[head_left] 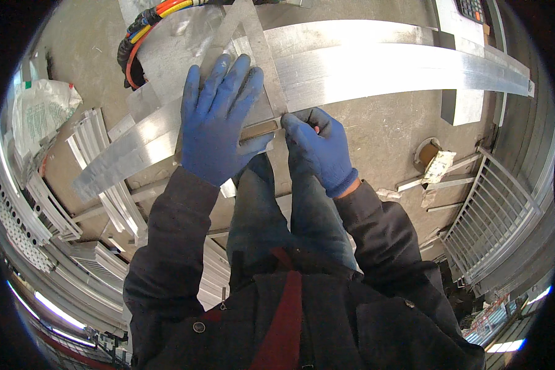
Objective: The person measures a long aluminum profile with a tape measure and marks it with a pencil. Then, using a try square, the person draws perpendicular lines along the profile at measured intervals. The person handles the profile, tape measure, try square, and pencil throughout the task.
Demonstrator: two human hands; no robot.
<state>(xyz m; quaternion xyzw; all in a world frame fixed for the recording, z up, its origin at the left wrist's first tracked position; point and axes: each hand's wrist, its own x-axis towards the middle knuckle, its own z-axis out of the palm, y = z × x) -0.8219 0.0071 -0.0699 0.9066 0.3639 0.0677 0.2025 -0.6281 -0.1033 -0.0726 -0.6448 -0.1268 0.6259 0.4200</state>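
A long, shiny aluminium bar runs across in front of me, looking bent by the lens. On it lies a flat, triangular metal set square, its point away from me. My left hand, in a blue work glove, rests flat on the square with fingers spread. At the square's near right corner, by the bar's near edge, my gloved right hand is closed in a pinch. Whatever its fingers hold is hidden; a small reddish spot shows between them.
A bundle of coloured hoses lies far left, beyond the bar. Metal profiles and a plastic bag are at left. A block supports the bar's right part. A spool and a barred rack stand at right.
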